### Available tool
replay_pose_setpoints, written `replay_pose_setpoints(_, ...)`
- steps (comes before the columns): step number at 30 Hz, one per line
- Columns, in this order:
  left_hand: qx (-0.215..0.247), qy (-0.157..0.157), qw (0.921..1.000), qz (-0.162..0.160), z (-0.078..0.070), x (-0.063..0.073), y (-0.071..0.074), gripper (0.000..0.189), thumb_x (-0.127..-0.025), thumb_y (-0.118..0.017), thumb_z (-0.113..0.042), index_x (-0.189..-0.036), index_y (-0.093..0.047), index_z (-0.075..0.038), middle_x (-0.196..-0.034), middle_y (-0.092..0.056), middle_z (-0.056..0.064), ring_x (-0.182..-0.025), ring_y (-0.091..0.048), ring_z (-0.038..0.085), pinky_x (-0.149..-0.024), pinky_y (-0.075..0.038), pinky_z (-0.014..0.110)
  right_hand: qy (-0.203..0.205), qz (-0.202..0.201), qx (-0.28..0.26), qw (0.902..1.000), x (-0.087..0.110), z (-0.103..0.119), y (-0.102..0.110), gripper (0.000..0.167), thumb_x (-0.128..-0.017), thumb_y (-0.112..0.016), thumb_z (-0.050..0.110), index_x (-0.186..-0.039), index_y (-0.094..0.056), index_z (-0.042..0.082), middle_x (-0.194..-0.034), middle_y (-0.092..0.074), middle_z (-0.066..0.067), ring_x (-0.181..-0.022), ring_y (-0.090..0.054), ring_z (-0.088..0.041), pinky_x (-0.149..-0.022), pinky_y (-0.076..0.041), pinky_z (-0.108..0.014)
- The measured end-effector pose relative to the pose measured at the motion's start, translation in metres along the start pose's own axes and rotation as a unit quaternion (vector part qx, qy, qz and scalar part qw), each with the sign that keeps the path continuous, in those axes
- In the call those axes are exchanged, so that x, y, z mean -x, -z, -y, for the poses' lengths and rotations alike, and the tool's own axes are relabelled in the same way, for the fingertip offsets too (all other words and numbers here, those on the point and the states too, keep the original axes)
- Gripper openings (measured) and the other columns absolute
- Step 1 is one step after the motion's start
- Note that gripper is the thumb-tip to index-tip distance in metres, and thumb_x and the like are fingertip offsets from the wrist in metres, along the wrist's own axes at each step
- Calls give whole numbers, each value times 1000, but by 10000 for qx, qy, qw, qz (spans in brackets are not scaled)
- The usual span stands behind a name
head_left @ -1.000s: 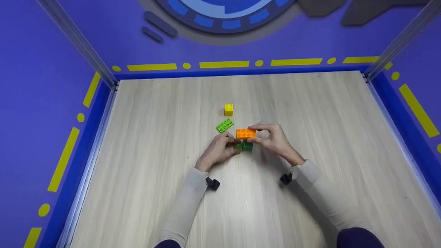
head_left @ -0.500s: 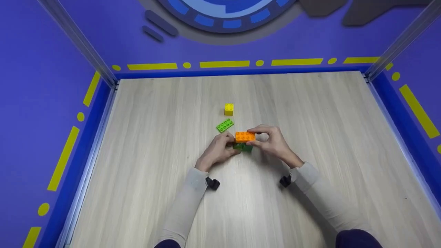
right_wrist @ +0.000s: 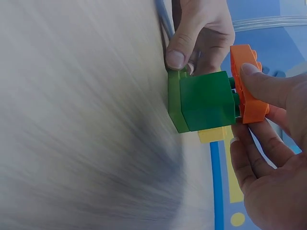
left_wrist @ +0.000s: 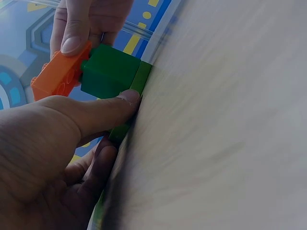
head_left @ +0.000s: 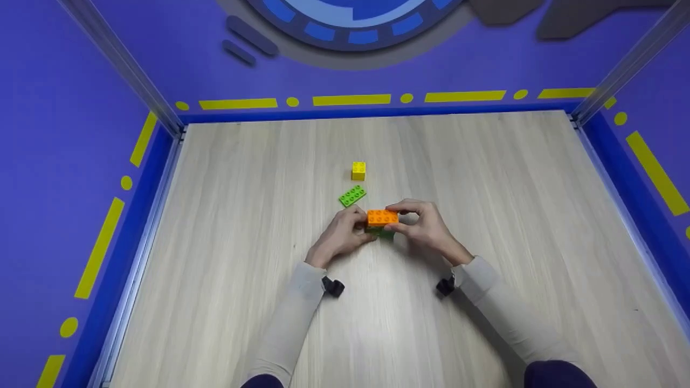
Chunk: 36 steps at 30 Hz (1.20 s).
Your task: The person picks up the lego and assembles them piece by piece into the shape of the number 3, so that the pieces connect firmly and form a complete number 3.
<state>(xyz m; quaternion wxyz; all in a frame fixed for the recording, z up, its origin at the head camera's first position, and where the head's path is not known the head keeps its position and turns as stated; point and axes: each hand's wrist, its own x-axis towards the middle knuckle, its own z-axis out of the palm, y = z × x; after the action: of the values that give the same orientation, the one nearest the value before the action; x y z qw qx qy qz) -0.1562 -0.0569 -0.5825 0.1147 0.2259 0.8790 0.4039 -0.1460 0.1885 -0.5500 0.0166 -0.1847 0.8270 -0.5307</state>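
My left hand (head_left: 340, 233) pinches a flat green building brick (right_wrist: 175, 104) lying on the table, thumb on one side and fingers on the other. On one end of that flat brick stands a taller dark green brick (right_wrist: 206, 101), its studs facing up. An orange eight-stud brick (head_left: 382, 216) is pinched between the thumb and fingers of my right hand (head_left: 429, 226). It sits right over the dark green brick's studs, which still show beneath it in both wrist views. From the head, the orange brick hides most of the green ones.
Just beyond my left hand lies a loose lime-green flat brick (head_left: 352, 196), studs up and set diagonally. A yellow brick (head_left: 358, 171) stands farther back. Blue panels (head_left: 356, 81) wall in the wooden table (head_left: 259, 178) at the back and both sides.
My right hand has brought the orange brick towards me and slightly left, so it now covers the dark green brick from above. The left hand has stayed in place on the flat green brick.
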Motion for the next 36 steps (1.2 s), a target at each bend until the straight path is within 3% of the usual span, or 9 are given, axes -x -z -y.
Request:
replay_pose_setpoints(8, -76, -33, 10000, 6, 0, 0, 0, 27, -94, -85, -26, -110, -76, -7, -106, -54, 0, -94, -48, 16, -82, -38, 30, 36, 6, 101, 9999, 2, -4, -1, 34, -85, -91, 11, -117, -83, 9, -114, -80, -8, -108, -73, -29, -95, -58, -57)
replay_pose_setpoints(19, -32, -60, 10000, -2, 0, 0, -1, 33, -93, -86, -26, -119, -79, -7, -107, -57, 1, -94, -50, 16, -81, -39, 30, -148, -51, -85, 9998, 5, -3, -5, 35, -84, -91, 8, -118, -82, 6, -115, -79, -13, -110, -72, -34, -99, -57, -58)
replay_pose_setpoints(36, -52, -41, 10000, -23, -2, 0, 0, 33, -94, -85, -28, -120, -79, -9, -109, -58, 1, -94, -49, 16, -83, -40, 31, 314, -1, 306, 9990, 4, -10, -5, 34, -85, -92, 14, -118, -83, 11, -111, -81, -5, -103, -76, -25, -90, -61, -53)
